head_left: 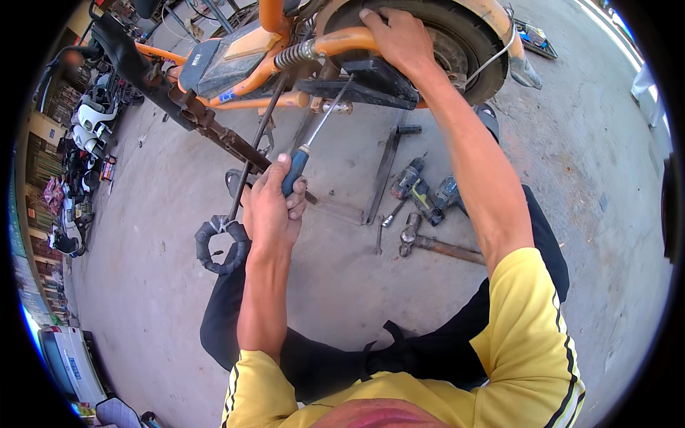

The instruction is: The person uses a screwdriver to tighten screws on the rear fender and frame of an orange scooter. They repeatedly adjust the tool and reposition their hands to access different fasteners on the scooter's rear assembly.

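Note:
My left hand [278, 192] grips a blue-handled screwdriver [300, 167], whose long shaft reaches up to a black plastic piece [378, 82] low on an orange two-wheeler [242, 85]. My right hand [399, 43] grips the black tire [485, 82] from above, beside an orange frame tube and a coiled spring [294, 53]. Just left of my left hand stands a rusty bar [210, 128] with a thin rod and a taped ring [222, 246] at its lower end.
Two cordless power tools [428, 200], a socket wrench [391, 214] and a hammer [446, 248] lie on the concrete floor [143, 285] below. A metal stand [382, 171] sits under the vehicle. Several parked scooters [93, 128] and a car [75, 364] are at the left. A tray [535, 39] lies upper right.

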The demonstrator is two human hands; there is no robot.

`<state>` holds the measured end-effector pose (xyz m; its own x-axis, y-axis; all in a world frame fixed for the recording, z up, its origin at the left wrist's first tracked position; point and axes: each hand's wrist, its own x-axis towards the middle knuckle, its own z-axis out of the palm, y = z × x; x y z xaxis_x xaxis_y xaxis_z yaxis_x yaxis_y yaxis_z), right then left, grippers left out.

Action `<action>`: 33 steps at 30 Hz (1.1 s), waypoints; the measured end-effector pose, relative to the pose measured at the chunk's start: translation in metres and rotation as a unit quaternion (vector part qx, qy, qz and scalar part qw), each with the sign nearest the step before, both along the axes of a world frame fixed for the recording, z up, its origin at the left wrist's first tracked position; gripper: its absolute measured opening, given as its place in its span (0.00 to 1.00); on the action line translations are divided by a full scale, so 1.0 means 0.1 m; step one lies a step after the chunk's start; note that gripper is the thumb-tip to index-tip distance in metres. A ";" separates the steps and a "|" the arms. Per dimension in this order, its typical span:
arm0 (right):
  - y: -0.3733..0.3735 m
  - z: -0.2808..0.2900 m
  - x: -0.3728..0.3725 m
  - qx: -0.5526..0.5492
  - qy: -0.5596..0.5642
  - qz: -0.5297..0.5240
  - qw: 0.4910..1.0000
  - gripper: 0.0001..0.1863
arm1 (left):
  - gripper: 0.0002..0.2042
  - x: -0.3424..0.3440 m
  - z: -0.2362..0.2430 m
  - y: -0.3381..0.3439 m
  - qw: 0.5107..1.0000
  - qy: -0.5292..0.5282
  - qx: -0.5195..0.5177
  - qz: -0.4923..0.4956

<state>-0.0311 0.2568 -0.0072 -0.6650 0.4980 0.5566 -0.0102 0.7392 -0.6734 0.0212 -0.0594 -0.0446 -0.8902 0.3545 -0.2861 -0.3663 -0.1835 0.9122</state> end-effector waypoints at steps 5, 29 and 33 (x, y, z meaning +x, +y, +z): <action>-1.09 -0.70 0.68 0.094 0.286 -0.097 0.949 0.15 | 0.12 -0.01 -0.11 -0.01 0.999 0.029 0.003 0.018; -1.75 -0.98 0.74 -0.652 0.033 0.435 0.620 0.19 | 0.14 0.09 -0.47 -0.03 0.902 0.368 -0.205 0.091; -1.69 -1.02 0.67 -0.623 -0.005 0.392 0.677 0.11 | 0.21 0.15 -0.34 -0.03 0.994 0.088 -0.059 0.007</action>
